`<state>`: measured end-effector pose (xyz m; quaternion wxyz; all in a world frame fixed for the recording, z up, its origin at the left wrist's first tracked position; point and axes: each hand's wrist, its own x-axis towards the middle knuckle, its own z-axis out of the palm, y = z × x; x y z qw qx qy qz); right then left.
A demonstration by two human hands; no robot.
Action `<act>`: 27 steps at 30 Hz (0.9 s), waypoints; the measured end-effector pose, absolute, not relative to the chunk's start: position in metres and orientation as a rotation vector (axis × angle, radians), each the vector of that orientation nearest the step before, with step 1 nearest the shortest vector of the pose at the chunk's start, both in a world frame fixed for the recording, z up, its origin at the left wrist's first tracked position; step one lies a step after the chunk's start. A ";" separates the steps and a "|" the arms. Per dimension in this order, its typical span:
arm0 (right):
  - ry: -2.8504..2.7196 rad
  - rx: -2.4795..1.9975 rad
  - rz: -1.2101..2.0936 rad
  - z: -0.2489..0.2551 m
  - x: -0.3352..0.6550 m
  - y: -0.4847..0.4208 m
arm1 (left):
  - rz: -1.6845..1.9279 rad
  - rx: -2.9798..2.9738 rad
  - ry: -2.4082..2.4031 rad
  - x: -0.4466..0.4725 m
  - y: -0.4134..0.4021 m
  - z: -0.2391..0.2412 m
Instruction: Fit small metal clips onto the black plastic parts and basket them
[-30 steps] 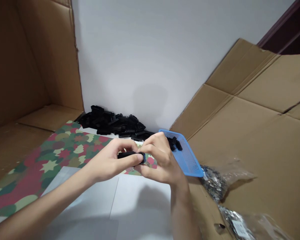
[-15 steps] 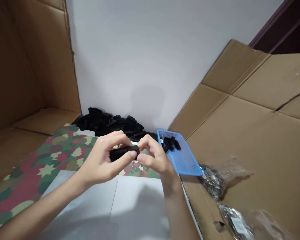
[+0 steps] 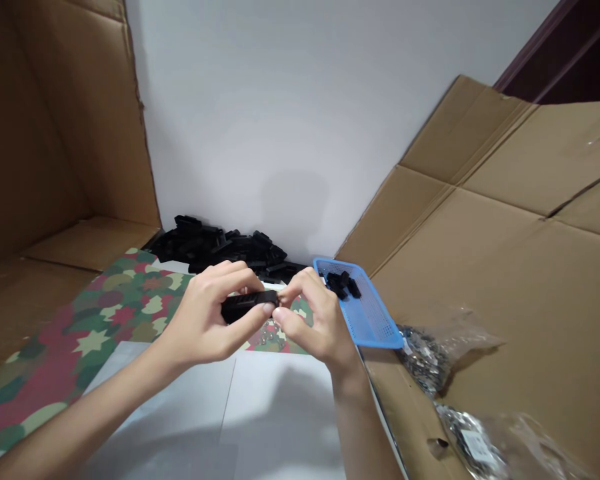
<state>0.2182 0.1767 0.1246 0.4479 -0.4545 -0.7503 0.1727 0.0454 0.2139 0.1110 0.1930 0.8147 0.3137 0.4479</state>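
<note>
My left hand [image 3: 215, 313] is closed around a ribbed black plastic piece [image 3: 243, 305], gripping it between thumb and fingers. The piece lies roughly level, its right end toward my other hand. At that end, the thumb and index finger of my right hand [image 3: 310, 317] are pinched together. Whatever sits between those fingertips is too small and covered to make out. Below the hands, several small shiny parts [image 3: 270, 337] lie on the camouflage-patterned sheet [image 3: 130, 303].
A heap of black plastic pieces [image 3: 220, 247] rests against the wall. To the right stands a blue basket [image 3: 373, 317] with several black pieces inside. Plastic bags of metal parts [image 3: 425, 360] lie beyond it. Cardboard [image 3: 505, 287] rises on both sides; white sheets [image 3: 280, 413] lie in front.
The black piece has turned slightly, showing more of its ribbed face. My right hand has shifted a little at the piece's end, its fingertips still pinched there.
</note>
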 end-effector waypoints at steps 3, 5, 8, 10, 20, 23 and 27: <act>-1.886 -1.131 0.338 0.123 0.217 0.177 | 1.270 2.288 0.881 0.047 0.216 0.109; -1.897 -1.131 0.319 0.122 0.217 0.177 | 1.274 2.273 0.865 0.047 0.216 0.109; -1.887 -1.115 0.321 0.122 0.219 0.177 | 1.247 2.183 0.815 0.046 0.217 0.110; -1.859 -1.105 0.390 0.123 0.222 0.177 | 1.183 2.019 0.754 0.045 0.217 0.111; -2.041 -1.043 0.729 0.110 0.210 0.188 | 1.005 1.234 0.294 0.050 0.215 0.105; -1.880 -0.982 0.831 0.106 0.202 0.188 | 1.009 1.184 0.248 0.049 0.215 0.107; -1.805 -0.912 1.039 0.107 0.200 0.187 | 0.957 1.116 0.105 0.043 0.218 0.112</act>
